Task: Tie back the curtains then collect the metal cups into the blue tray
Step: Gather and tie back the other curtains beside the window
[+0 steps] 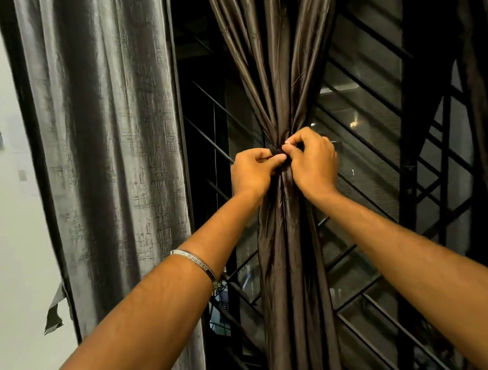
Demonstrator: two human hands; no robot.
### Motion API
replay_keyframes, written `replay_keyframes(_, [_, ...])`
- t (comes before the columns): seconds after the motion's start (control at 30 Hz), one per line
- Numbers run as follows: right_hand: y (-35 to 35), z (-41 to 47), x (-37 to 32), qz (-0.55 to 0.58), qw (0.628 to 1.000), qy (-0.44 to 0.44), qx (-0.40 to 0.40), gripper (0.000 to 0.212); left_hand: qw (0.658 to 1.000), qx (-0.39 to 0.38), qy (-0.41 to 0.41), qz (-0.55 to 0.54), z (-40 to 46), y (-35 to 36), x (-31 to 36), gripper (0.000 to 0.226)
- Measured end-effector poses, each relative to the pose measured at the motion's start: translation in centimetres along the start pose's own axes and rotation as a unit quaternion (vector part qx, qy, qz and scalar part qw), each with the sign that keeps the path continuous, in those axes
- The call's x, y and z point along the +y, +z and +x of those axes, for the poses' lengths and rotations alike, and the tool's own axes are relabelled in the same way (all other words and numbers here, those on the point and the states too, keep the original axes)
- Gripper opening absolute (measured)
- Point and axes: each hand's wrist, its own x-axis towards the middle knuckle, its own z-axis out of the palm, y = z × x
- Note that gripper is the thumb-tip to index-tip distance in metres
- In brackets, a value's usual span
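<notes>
Brown curtain point(272, 62) bunched at centre | my left hand point(252, 172) and right hand point(313, 163) both pinch the dark tie point(279, 151) | cups, tray unseen | risk: knot slips, folds spill toward 6 o'clock.

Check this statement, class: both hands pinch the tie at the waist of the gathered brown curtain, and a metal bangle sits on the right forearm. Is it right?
One detail is wrong. The metal bangle sits on the left forearm, not the right; the head view shows it. The rest stands: the left hand and right hand both pinch the tie at the waist of the gathered brown curtain.
</notes>
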Motion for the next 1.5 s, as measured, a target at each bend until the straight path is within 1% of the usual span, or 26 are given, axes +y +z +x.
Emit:
replay_keyframes(0.1, [-0.5,0.6,0.5,0.000,1.000,-0.005,-0.020,0.006,0.993,0.015,0.065,0.103,0.4,-0.7,0.2,0.026])
replay_keyframes(0.17, [-0.7,1.2,0.8,0.013,1.000,0.003,-0.028,0.006,0.982,0.004,0.103,0.158,0.7,-1.1,0.7,0.027])
replay_keyframes(0.23, [-0.8,1.9,1.1,0.025,0.999,0.011,-0.031,0.008,0.977,-0.013,0.118,0.179,0.9,-1.5,1.3,0.025])
replay_keyframes(0.4, [-1.6,3.6,1.6,0.044,0.998,0.049,-0.006,0.006,0.976,-0.029,0.116,0.184,1.6,-2.5,1.4,0.015])
replay_keyframes(0.6, [-2.1,4.8,1.7,0.065,0.994,0.084,0.023,0.012,0.979,-0.035,0.096,0.179,1.9,-2.6,1.1,0.014])
replay_keyframes(0.73, [-2.8,5.5,1.6,0.051,0.994,0.086,0.048,0.006,0.983,-0.037,0.070,0.166,2.1,-3.0,0.3,0.013])
replay_keyframes(0.9, [-3.2,5.7,2.1,0.059,0.991,0.099,0.061,0.009,0.985,-0.046,0.074,0.147,1.9,-2.4,1.0,0.014])
replay_keyframes(0.97, [-3.1,5.7,2.8,0.076,0.992,0.095,0.036,0.009,0.991,-0.064,0.051,0.101,1.3,-1.8,0.8,0.014])
replay_keyframes(1.03, [-2.8,5.2,3.2,0.110,0.990,0.087,-0.026,0.012,0.997,-0.077,0.009,0.026,0.6,-1.5,0.1,0.016])
replay_keyframes(1.1, [-2.5,4.4,3.0,0.185,0.973,0.111,-0.087,0.012,0.995,-0.080,-0.032,-0.052,-0.3,-1.3,-0.8,0.018])
replay_keyframes(1.13, [-2.3,3.9,2.7,0.226,0.956,0.143,-0.118,0.012,0.990,-0.091,-0.055,-0.092,-0.8,-1.0,-1.3,0.028])
replay_keyframes(1.17, [-2.2,3.4,2.3,0.260,0.935,0.183,-0.155,0.025,0.983,-0.110,-0.081,-0.127,-1.4,-0.7,-1.6,0.045])
replay_keyframes(1.2, [-2.0,2.8,2.0,0.285,0.912,0.221,-0.194,0.044,0.977,-0.125,-0.098,-0.140,-2.1,-0.3,-2.0,0.064])
replay_keyframes(1.23, [-1.6,2.3,1.9,0.295,0.897,0.243,-0.222,0.060,0.976,-0.136,-0.104,-0.137,-2.7,0.2,-2.6,0.079])
replay_keyframes(1.27, [-1.1,1.8,1.8,0.292,0.891,0.253,-0.239,0.070,0.976,-0.142,-0.104,-0.126,-3.3,0.6,-3.0,0.086])
replay_keyframes(1.3, [-0.6,1.3,1.9,0.280,0.890,0.257,-0.251,0.077,0.977,-0.141,-0.107,-0.118,-3.8,1.2,-3.4,0.088])
replay_keyframes(1.33, [-0.1,0.8,1.9,0.262,0.890,0.265,-0.261,0.080,0.977,-0.137,-0.113,-0.118,-4.3,1.7,-4.0,0.087])
replay_keyframes(1.37, [0.3,0.4,1.9,0.247,0.888,0.279,-0.269,0.076,0.975,-0.135,-0.124,-0.129,-4.7,2.2,-4.7,0.087])
replay_keyframes(1.43, [1.8,-0.8,2.4,0.246,0.879,0.304,-0.271,0.058,0.968,-0.147,-0.122,-0.164,-5.8,3.3,-5.9,0.079])
replay_keyframes(1.5, [3.5,-2.3,3.0,0.225,0.888,0.317,-0.247,0.046,0.970,-0.150,-0.101,-0.161,-6.6,4.3,-7.0,0.061])
